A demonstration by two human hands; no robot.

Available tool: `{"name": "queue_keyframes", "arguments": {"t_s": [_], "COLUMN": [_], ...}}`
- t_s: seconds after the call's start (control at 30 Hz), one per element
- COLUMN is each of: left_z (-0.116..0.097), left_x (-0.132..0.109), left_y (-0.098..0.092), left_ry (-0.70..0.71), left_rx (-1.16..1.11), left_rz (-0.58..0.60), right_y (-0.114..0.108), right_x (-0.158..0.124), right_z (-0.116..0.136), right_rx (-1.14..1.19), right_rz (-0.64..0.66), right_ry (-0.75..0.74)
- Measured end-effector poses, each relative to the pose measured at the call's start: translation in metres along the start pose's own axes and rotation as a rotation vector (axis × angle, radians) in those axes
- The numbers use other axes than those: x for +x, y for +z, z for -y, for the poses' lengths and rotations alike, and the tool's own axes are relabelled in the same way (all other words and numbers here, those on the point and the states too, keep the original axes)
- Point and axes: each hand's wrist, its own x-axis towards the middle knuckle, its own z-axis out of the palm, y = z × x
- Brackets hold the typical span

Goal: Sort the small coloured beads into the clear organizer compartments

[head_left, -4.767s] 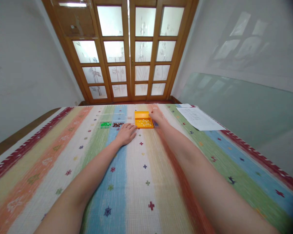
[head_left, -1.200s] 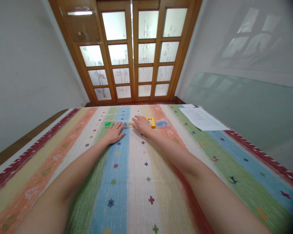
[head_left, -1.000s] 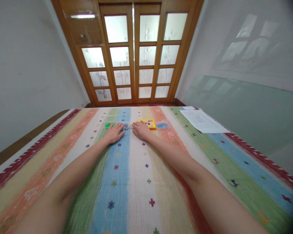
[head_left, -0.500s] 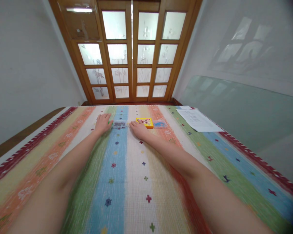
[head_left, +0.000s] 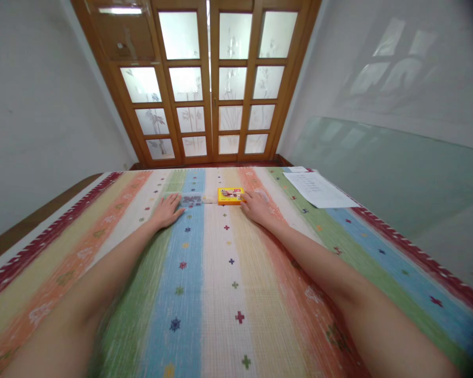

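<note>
A flat yellow box point(head_left: 229, 196) with printed pictures lies toward the far end of the table. My right hand point(head_left: 257, 207) rests at the box's right end, its fingers stretched out and largely covering a clear container point(head_left: 263, 193). To the left lies another clear container point(head_left: 191, 200) with small dark pieces in it. My left hand point(head_left: 166, 211) lies at that container's left end, fingers extended and thumb apart. Between the clear container and the yellow box is a small pale item point(head_left: 209, 199) whose kind I cannot make out.
A striped tablecloth point(head_left: 216, 294) covers the table. White printed sheets point(head_left: 319, 190) lie at the far right edge. Past the table stand wooden doors point(head_left: 213, 110) with glass panes, and a greenish glass panel point(head_left: 378, 163) leans along the right wall.
My right hand has moved right, from the left end of the yellow box to its right end, now covering the container with blue contents. My left hand has turned slightly, its thumb now pointing right.
</note>
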Motion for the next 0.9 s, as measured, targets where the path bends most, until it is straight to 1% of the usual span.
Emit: {"name": "queue_keyframes", "arguments": {"t_s": [0.07, 0.13, 0.27, 0.37, 0.47, 0.57, 0.77, 0.9], "left_z": [-0.004, -0.01, -0.024, -0.038, -0.055, -0.075, -0.122, -0.152], "left_x": [0.001, 0.003, 0.009, 0.015, 0.022, 0.032, 0.061, 0.078], "left_y": [-0.001, -0.001, -0.001, 0.0, 0.002, 0.003, 0.006, 0.009], "left_ry": [-0.058, -0.099, -0.11, -0.115, -0.095, -0.062, -0.023, -0.007], "left_rx": [-0.022, -0.048, -0.072, -0.076, -0.09, -0.109, -0.148, -0.158], "left_rz": [0.007, 0.012, 0.029, 0.035, 0.035, 0.036, 0.052, 0.053], "right_y": [0.0, 0.0, 0.001, 0.001, 0.0, -0.003, -0.011, -0.015], "right_x": [-0.005, -0.008, -0.008, -0.009, -0.012, -0.016, -0.028, -0.037], "right_z": [-0.006, -0.01, -0.015, -0.026, -0.043, -0.061, -0.105, -0.136], "right_rx": [-0.049, -0.075, -0.097, -0.107, -0.1, -0.094, -0.106, -0.121], "right_rz": [0.024, 0.047, 0.066, 0.061, 0.053, 0.038, 0.033, 0.044], "right_ry": [0.027, 0.022, 0.031, 0.039, 0.046, 0.088, 0.187, 0.222]}}
